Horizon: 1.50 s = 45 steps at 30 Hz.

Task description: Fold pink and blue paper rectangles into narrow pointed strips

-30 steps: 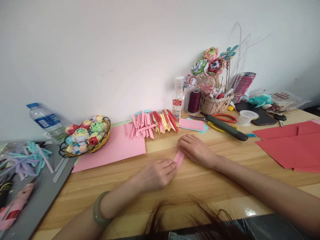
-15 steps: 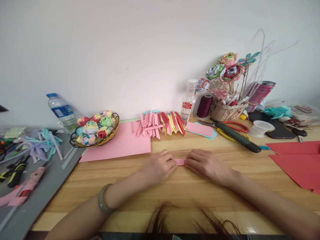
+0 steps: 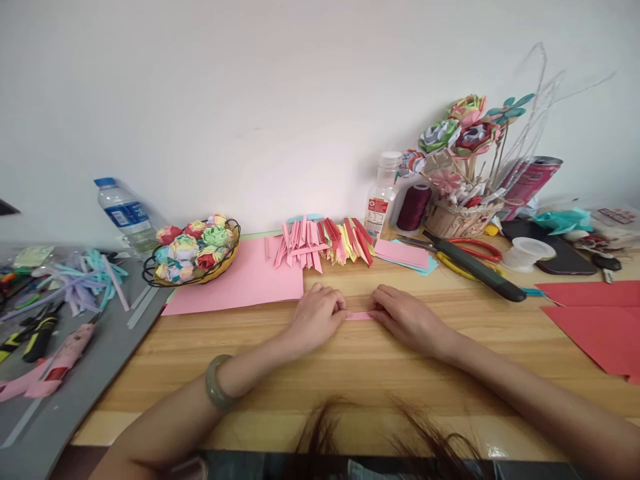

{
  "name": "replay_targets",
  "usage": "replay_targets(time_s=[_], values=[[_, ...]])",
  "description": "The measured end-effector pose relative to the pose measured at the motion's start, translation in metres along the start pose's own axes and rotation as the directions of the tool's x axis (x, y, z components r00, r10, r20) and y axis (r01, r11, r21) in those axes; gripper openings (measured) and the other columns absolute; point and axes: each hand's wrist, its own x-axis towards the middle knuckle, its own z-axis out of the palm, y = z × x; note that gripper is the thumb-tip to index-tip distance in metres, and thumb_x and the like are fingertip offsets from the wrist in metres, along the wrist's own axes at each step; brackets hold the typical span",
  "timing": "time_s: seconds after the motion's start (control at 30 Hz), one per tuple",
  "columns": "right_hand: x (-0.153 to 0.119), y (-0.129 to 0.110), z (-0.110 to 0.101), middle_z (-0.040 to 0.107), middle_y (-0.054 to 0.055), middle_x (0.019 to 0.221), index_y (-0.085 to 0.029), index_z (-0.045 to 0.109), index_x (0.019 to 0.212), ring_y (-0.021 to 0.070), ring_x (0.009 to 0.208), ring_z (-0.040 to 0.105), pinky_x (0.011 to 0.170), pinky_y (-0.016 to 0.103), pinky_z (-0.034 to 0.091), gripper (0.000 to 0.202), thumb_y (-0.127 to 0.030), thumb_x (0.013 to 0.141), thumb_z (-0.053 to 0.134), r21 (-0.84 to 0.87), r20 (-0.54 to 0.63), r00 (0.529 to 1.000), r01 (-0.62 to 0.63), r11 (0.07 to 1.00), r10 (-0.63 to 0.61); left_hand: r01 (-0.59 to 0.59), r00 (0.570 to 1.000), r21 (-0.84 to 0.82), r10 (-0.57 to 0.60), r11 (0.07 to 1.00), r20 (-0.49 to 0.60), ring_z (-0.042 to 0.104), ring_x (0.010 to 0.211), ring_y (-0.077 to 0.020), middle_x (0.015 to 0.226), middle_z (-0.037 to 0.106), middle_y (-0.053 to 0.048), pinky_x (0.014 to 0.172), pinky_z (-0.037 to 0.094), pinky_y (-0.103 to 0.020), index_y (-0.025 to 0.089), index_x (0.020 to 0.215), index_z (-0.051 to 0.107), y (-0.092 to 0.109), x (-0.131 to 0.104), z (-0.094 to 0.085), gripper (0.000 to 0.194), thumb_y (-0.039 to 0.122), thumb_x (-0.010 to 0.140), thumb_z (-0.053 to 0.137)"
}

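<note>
A narrow pink paper strip (image 3: 360,316) lies across the wooden table (image 3: 320,373) between my two hands. My left hand (image 3: 320,312) pinches its left end, fingers curled. At the right end, my right hand (image 3: 404,316) grips the strip between thumb and fingers. Behind my hands is a row of folded paper pieces (image 3: 305,243) in pink, red and yellow. A large pink sheet (image 3: 240,287) lies to the left of them, and a small stack of pink cards (image 3: 403,253) to the right.
Paper flowers fill a basket (image 3: 220,268) at the left, beside a water bottle (image 3: 127,217). Right side: a clear bottle (image 3: 383,193), purple thread (image 3: 414,207), a cutter (image 3: 475,267), a flower basket (image 3: 457,219), red sheets (image 3: 595,333). Pliers (image 3: 43,333) and a glue gun (image 3: 70,353) lie far left.
The visible strip between my hands looks narrower, and my fingers are more curled at its ends. The camera view has shifted slightly.
</note>
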Motion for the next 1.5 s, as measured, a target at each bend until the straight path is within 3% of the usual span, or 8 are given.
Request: replay_targets(time_s=[0.47,0.6,0.73,0.93,1.03,1.13,1.3,1.5], values=[[-0.006,0.028,-0.014,0.059,0.004,0.081,-0.019,0.055,0.081,0.0171,0.077,0.052,0.070,0.030,0.038,0.009,-0.021,0.084,0.047,0.142,0.035,0.999,-0.018,0.990,0.013,-0.087,0.996,-0.074,0.086,0.993,-0.021,0.046,0.085,-0.0173,0.082,0.058,0.001,0.075,0.040,-0.029,0.018,0.078,0.055,-0.008,-0.001,0.007,0.004,0.016,0.079,0.057],[-0.006,0.019,-0.010,0.059,0.006,0.086,-0.017,0.057,0.088,0.0177,0.081,0.053,0.074,0.031,0.040,0.015,-0.024,0.088,0.043,0.185,-0.052,0.998,-0.018,0.983,0.028,-0.122,0.992,-0.030,0.121,0.992,-0.035,0.046,0.087,-0.0178,0.084,0.057,-0.001,0.076,0.040,-0.030,0.017,0.078,0.054,-0.006,-0.002,0.008,0.004,0.014,0.081,0.054],[-0.004,0.004,-0.002,0.057,0.007,0.084,-0.017,0.057,0.081,0.0198,0.081,0.050,0.070,0.032,0.040,0.011,-0.026,0.085,0.051,0.050,-0.094,0.996,0.007,0.999,-0.003,-0.139,0.989,-0.004,0.139,0.990,-0.045,0.046,0.088,-0.0181,0.086,0.056,-0.001,0.078,0.040,-0.031,0.017,0.080,0.054,-0.005,-0.002,0.009,0.002,0.017,0.082,0.054],[-0.004,0.001,0.002,0.056,0.005,0.077,-0.017,0.052,0.074,0.0180,0.074,0.049,0.065,0.029,0.040,0.012,-0.023,0.084,0.054,0.060,-0.128,0.991,0.032,0.998,-0.024,-0.141,0.987,-0.015,0.140,0.990,-0.074,0.047,0.091,-0.0189,0.093,0.055,-0.003,0.079,0.041,-0.032,0.016,0.085,0.053,-0.004,-0.002,0.009,0.022,0.039,0.084,0.055],[-0.006,-0.002,0.000,0.056,0.005,0.076,-0.018,0.051,0.075,0.0170,0.071,0.050,0.062,0.028,0.040,0.014,-0.026,0.086,0.051,0.065,-0.170,0.984,0.057,0.996,-0.046,-0.193,0.978,-0.007,0.192,0.981,-0.076,0.048,0.087,-0.0175,0.087,0.056,-0.002,0.076,0.042,-0.029,0.017,0.079,0.052,-0.003,-0.002,0.009,0.019,0.034,0.086,0.052],[-0.007,-0.011,-0.001,0.059,0.004,0.075,-0.017,0.051,0.081,0.0165,0.067,0.051,0.060,0.027,0.039,0.014,-0.026,0.090,0.045,0.007,-0.163,0.984,0.071,0.997,-0.069,-0.275,0.954,0.029,0.276,0.961,-0.117,0.052,0.078,-0.0151,0.079,0.058,-0.001,0.069,0.042,-0.026,0.016,0.079,0.051,-0.003,-0.003,0.013,0.015,0.025,0.089,0.047],[-0.009,-0.024,0.001,0.060,0.005,0.072,-0.016,0.052,0.080,0.0170,0.062,0.052,0.060,0.028,0.037,0.018,-0.013,0.090,0.037,-0.215,-0.109,0.960,0.229,0.949,-0.257,-0.426,0.864,0.234,0.470,0.874,-0.183,0.053,0.069,-0.0142,0.073,0.059,-0.002,0.063,0.042,-0.025,0.015,0.081,0.050,0.000,-0.007,0.019,0.019,0.021,0.093,0.036],[-0.011,-0.023,-0.005,0.061,0.006,0.069,-0.015,0.053,0.077,0.0171,0.060,0.052,0.054,0.027,0.035,0.023,-0.009,0.089,0.034,-0.319,-0.009,0.947,0.303,0.898,-0.322,-0.498,0.771,0.513,0.628,0.700,-0.109,0.052,0.065,-0.0149,0.065,0.052,-0.002,0.054,0.040,-0.025,0.014,0.080,0.048,-0.001,-0.008,0.017,0.023,0.010,0.092,0.028]])
